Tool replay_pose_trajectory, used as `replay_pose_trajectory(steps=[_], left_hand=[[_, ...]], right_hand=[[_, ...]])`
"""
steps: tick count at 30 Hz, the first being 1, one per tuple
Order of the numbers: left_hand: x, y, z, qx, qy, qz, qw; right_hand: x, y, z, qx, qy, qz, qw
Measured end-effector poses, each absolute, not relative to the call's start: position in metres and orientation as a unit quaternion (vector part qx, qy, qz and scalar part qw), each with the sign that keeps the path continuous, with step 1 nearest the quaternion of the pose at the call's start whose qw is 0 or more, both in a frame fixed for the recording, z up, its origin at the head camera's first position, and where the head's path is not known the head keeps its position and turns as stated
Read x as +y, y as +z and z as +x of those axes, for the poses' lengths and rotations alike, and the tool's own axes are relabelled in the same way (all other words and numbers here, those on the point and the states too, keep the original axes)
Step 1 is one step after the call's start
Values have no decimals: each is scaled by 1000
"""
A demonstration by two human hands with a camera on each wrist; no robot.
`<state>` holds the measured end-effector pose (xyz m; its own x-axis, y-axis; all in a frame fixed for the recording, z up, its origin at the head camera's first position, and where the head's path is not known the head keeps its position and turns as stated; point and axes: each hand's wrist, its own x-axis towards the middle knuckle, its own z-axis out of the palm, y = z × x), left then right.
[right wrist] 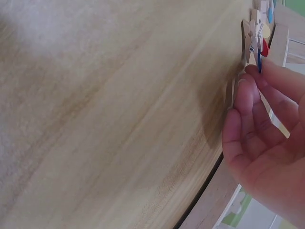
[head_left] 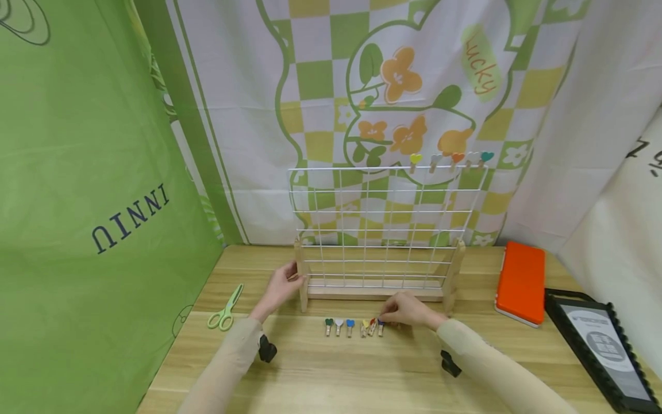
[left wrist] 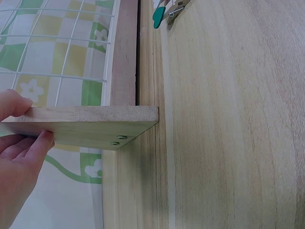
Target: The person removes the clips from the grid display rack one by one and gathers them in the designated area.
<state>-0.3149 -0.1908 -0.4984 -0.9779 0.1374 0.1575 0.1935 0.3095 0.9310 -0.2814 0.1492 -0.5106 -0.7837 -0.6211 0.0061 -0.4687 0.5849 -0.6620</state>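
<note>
My left hand [head_left: 283,287] grips the left wooden post [left wrist: 90,125] of a white wire grid rack [head_left: 383,230], thumb on one side and fingers on the other. Further right, my right hand [head_left: 411,310] pinches a small clothespin with a dark blue heart [right wrist: 259,61] between thumb and forefinger. That clothespin is the rightmost plainly visible one in a row on the table. Beside it are clothespins with a red heart [head_left: 372,325], a yellow heart [head_left: 364,327], a blue heart [head_left: 350,326], a white heart [head_left: 338,326] and a dark green heart [head_left: 328,326]. Fingers partly cover the dark blue heart.
Several heart clothespins sit clipped on the rack's top right, including a yellow one [head_left: 416,159] and a teal one [head_left: 486,157]. Green scissors [head_left: 226,310] lie left. An orange-red case [head_left: 522,282] and a black-edged spiral notebook [head_left: 602,342] lie right. Printed curtains surround the wooden table [head_left: 320,379].
</note>
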Motion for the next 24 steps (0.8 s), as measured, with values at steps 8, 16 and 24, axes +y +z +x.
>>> replay_pose_trajectory(steps=[8, 16, 24], left_hand=[[-191, -497, -315, -812, -573, -108, 20], [-191, -497, -312, -818, -566, -102, 21], [-191, -497, -313, -812, -574, -107, 23]], right_hand=[[152, -503, -281, 884, -334, -303, 122], [159, -435, -285, 885, -314, -342, 41], [165, -306, -280, 869, -282, -379, -147]])
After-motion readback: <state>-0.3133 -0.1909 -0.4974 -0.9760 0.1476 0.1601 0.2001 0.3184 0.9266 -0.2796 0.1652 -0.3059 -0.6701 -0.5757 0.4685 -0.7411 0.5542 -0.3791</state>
